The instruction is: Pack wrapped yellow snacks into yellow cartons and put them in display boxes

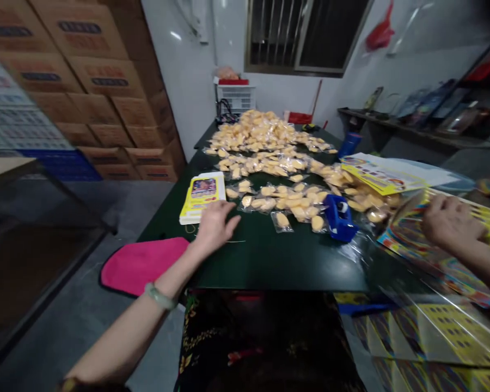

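In the head view, the left hand (214, 226) lies at the lower right corner of a stack of yellow-and-white printed cards (202, 190), its thumb spread away from the fingers and no grip closed on anything; whether the fingertips press on the top card is hard to see. A pale green bangle (160, 298) circles that wrist, and a thin strand (237, 241) lies on the dark green table (269, 269) just beside the hand. The right hand (451, 220) is over a colourful printed sheet (408, 228) at the table's right side, fingers bent — blur leaves it impossible to tell whether they pinch the sheet or only rest on it. Between the hands sit small yellow pieces in clear wrappers (296, 204), some loose near the front, with a large heap (261, 130) of them farther back. A blue dispenser (341, 223) stands right of the nearest pieces, touching or nearly touching them, with crumpled clear plastic (353, 253) beside it. More yellow printed sheets (386, 177) lie behind the right hand — partly over the wrapped pieces. A bright pink seat (145, 267) is at the table's left edge, and stacked cardboard boxes (98, 76) line the left wall.
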`<state>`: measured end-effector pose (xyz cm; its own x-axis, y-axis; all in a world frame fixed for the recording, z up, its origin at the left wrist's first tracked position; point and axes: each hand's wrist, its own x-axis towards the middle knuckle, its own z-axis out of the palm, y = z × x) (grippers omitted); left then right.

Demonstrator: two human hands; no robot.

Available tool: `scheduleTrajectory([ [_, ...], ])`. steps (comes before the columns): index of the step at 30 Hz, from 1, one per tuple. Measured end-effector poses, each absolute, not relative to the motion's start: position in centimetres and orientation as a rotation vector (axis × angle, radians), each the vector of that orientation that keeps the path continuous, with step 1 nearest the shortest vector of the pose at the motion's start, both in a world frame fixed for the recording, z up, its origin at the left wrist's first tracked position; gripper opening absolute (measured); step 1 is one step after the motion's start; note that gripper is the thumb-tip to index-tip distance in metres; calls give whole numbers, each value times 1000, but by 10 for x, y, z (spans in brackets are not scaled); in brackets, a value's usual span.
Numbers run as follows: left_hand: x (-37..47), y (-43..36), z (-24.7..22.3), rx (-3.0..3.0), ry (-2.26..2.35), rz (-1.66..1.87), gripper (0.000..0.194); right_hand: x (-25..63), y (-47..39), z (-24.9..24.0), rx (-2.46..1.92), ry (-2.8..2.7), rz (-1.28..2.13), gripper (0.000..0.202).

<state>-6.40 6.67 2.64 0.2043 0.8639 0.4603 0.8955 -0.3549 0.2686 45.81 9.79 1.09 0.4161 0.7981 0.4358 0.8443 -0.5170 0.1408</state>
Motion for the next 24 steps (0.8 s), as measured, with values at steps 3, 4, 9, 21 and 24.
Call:
scheduleTrajectory([
  [3, -104, 106, 27, -1862, -2258, -599, 60, 453, 97, 4, -2367, -1470, -760, 59],
  [4, -109, 117, 27, -1790, -2341, -541, 69, 447, 96, 4, -2317, -1508, -808, 59],
  [9, -94, 160, 16, -1660, -2600, -544, 104, 379, 107, 16, -2096, -1713, -922, 60],
  [21, -115, 153, 43, -1768, -2750, -460, 97, 163, 135, 37, -1305, -2297, -137, 58],
  [24, -117, 137, 44, -1774, -2613, -480, 90, 122, 141, 46, -1182, -2260, 189, 56],
])
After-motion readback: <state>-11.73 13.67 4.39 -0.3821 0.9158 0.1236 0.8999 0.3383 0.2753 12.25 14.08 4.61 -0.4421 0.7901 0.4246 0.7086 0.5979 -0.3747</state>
